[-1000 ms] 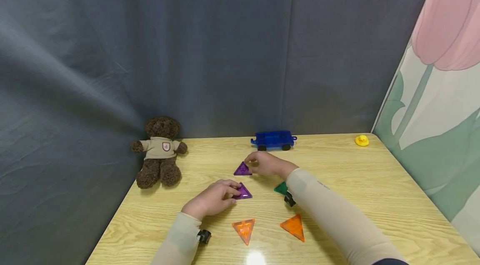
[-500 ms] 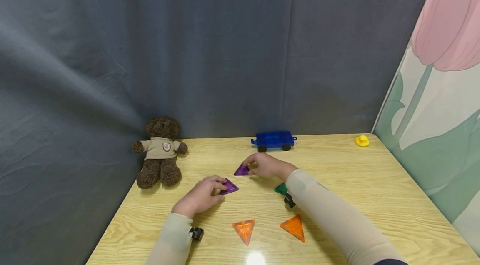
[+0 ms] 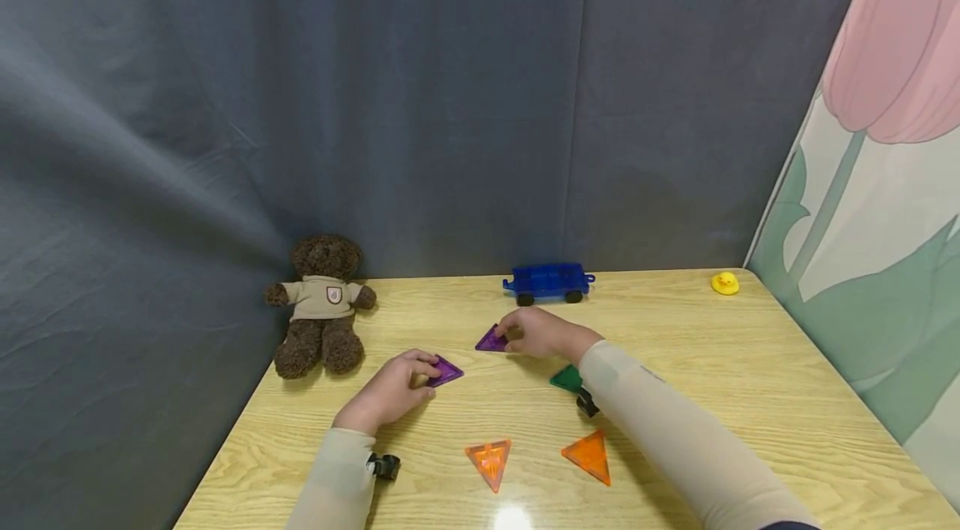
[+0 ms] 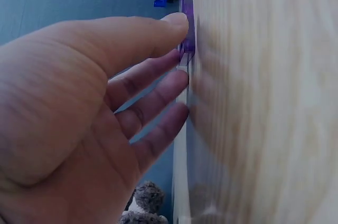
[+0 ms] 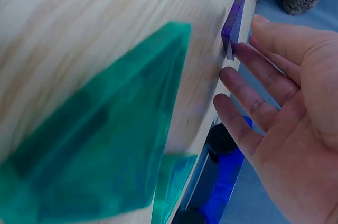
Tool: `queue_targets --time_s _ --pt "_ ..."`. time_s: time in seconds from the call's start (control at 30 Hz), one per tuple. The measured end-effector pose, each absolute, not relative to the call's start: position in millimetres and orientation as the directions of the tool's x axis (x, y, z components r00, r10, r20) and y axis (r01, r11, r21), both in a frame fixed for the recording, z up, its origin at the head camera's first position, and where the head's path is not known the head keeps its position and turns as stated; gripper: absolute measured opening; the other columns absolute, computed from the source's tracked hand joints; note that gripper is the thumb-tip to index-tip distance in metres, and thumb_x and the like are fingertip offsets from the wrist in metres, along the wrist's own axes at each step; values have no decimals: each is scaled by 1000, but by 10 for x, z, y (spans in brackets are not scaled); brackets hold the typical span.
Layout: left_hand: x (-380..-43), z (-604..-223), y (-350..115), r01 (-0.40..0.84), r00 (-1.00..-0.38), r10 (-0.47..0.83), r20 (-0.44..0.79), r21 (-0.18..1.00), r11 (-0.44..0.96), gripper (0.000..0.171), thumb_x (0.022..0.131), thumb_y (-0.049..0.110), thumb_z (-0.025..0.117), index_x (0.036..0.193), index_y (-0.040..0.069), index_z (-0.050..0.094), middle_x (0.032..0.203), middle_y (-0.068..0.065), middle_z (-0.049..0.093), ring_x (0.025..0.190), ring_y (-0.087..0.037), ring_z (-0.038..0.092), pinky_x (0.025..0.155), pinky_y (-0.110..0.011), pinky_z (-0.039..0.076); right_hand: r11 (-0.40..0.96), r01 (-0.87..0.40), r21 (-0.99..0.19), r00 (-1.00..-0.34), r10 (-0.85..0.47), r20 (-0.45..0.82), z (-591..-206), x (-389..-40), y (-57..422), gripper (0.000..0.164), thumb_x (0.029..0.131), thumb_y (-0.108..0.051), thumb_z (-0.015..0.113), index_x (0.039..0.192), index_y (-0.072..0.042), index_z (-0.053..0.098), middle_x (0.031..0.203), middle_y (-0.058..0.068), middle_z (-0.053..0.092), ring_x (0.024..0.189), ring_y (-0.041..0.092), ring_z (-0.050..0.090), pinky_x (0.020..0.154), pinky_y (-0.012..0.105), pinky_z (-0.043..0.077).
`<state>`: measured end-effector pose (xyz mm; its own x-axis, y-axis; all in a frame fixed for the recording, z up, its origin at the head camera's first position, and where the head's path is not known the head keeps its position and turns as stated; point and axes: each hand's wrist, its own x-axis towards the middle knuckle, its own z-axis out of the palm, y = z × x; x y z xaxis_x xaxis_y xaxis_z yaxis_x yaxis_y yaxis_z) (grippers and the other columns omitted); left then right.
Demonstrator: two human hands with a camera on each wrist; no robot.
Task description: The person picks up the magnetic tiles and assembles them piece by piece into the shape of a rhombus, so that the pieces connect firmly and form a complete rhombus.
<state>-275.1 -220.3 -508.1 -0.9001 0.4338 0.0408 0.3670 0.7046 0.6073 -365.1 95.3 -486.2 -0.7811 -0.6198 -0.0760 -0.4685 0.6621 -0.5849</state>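
Note:
Low on the table, my left hand [image 3: 388, 393] pinches a purple triangular magnetic tile [image 3: 447, 372] between thumb and fingers. The thumb tip meets the edge of this purple tile [image 4: 188, 20] in the left wrist view. Farther back and to the right, my right hand [image 3: 542, 333] holds a second purple triangular magnetic tile [image 3: 489, 341] at its right side. In the right wrist view, the thumb and index fingertip are at that tile [image 5: 234, 23], the other fingers spread. The two purple tiles lie apart. Beneath the right forearm sits a green triangular tile [image 3: 566, 378], partly hidden.
Two orange triangular tiles, one left [image 3: 490, 463] and one right [image 3: 588, 457], lie nearer me. A blue toy wagon [image 3: 549, 283] stands by the back edge. A brown teddy bear [image 3: 321, 305] sits at left, a yellow duck [image 3: 724, 283] at far right.
My left hand has drawn its purple tile to the left and slightly back, widening the gap between the two tiles. My right hand and its tile have shifted slightly right.

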Motion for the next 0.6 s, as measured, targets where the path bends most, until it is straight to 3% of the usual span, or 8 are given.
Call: queue_targets --time_s 0.17,0.43,0.6 --pt "-2762 -5081 -2167 388 -895 439 75 616 685 30 95 1 76 125 1 75 140 -8 59 127 -31 58 99 -45 54 681 -460 -570 -802 -594 -61 -4850 -3667 1049 27 98 -15 77 125 -13 76 126 2 71 119 23 65 105 45 52" --pt "-2764 -5092 -2075 384 -887 460 50 633 672 32 96 0 74 128 -1 73 143 -9 57 117 -24 61 90 -38 57 698 -446 -560 -816 -574 -65 -4837 -3692 1159 16 97 -15 78 112 -14 79 116 0 73 115 25 66 103 47 53" --pt "-2744 -5075 -1987 406 -874 483 51 620 671 33 97 3 74 130 -1 72 145 -11 55 122 -28 60 94 -40 56 687 -437 -580 -820 -570 -57 -4849 -3715 1199 13 95 -12 79 108 -15 79 110 -2 74 109 21 67 100 46 55"
